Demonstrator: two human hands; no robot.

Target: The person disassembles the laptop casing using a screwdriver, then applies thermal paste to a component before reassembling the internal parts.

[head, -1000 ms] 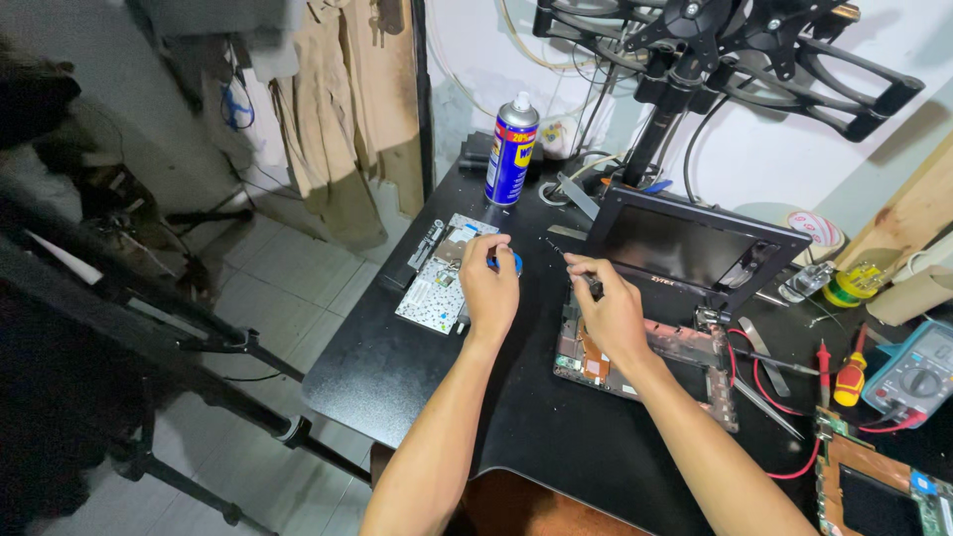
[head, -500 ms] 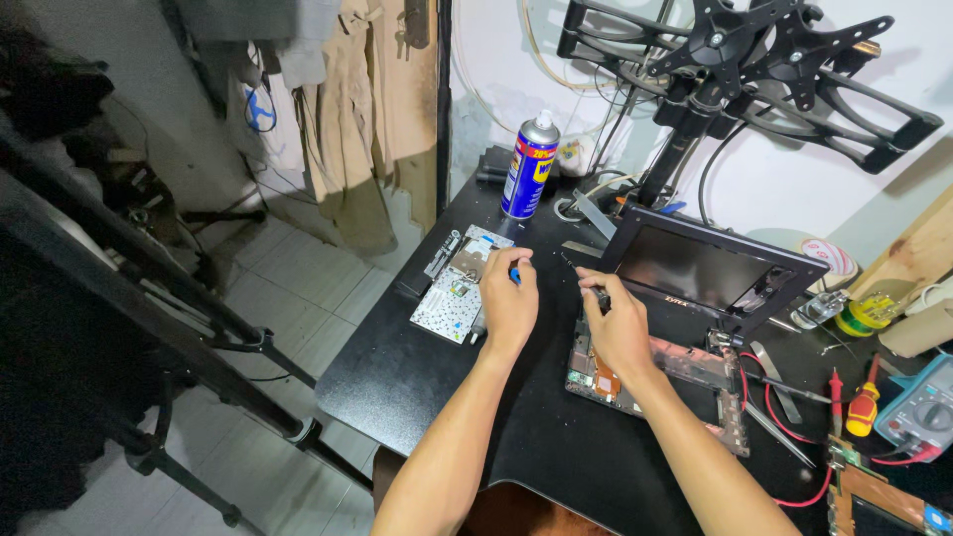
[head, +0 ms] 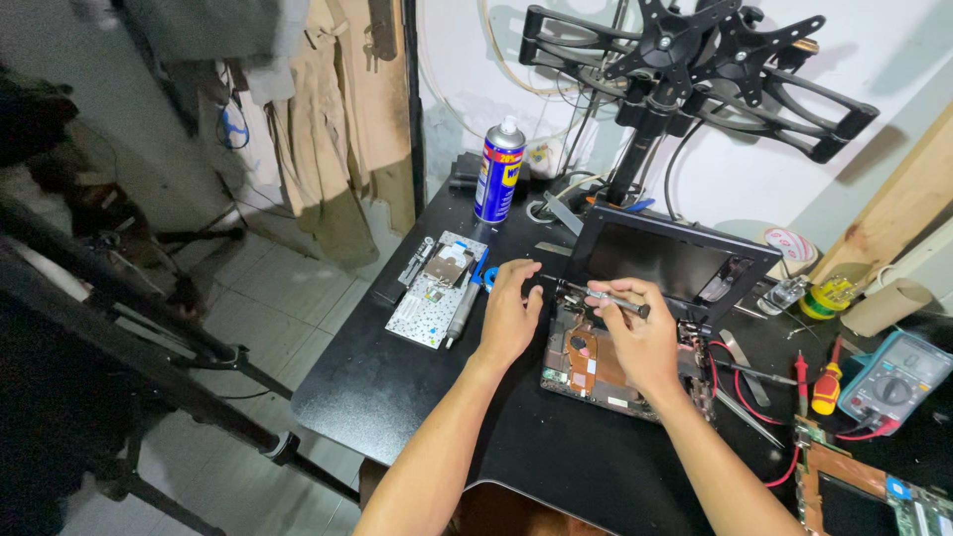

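Pinched between the fingers of the right hand [head: 643,333] is a thin dark screwdriver [head: 596,295], held level with its tip aimed left over the opened laptop [head: 635,328]. Further left, the left hand [head: 508,316] is curled at the laptop's left edge; whether anything is gripped cannot be told. A small screw could be lost on the black table [head: 417,397] if the tip is slipped off, and the bare circuit board [head: 586,362] could be scratched. To the far left, a loose keyboard [head: 429,298] is laid flat near the table edge. Compared with 1 second earlier, both hands have been drawn closer together over the laptop hinge.
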